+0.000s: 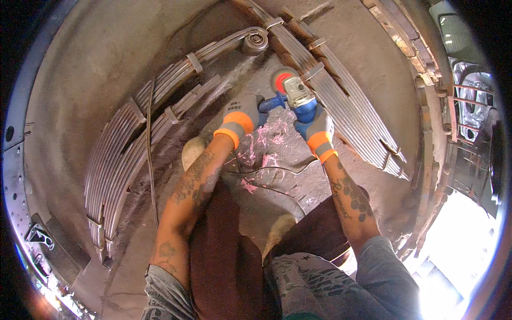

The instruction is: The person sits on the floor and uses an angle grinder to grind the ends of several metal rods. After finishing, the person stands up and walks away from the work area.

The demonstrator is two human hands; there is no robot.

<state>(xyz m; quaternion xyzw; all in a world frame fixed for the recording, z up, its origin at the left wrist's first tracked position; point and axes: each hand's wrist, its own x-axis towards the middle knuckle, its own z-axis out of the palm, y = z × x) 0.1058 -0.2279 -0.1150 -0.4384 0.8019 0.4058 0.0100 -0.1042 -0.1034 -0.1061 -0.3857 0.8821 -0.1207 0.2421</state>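
Note:
Both my hands, in grey work gloves with orange cuffs, hold a blue angle grinder (pixel 301 100). My left hand (pixel 242 112) is closed around its side handle (pixel 274 102). My right hand (pixel 318 127) grips the grinder's body, which it partly hides. The round disc (pixel 284 80), red at its centre, is blurred at the rim and sits close to the left edge of a stack of leaf springs (pixel 330 85). Whether the disc touches the metal I cannot tell. On the left lies another curved leaf spring pack (pixel 120 138) with clamps and a rolled eye at its upper end.
A dark cable (pixel 149 144) runs across the left spring pack. Another cord (pixel 266 169) lies on the floor between my legs, by pink paint marks (pixel 269 159). Wooden boards (pixel 397 26) and metal parts (pixel 469 101) line the right side. Bright light enters at lower right.

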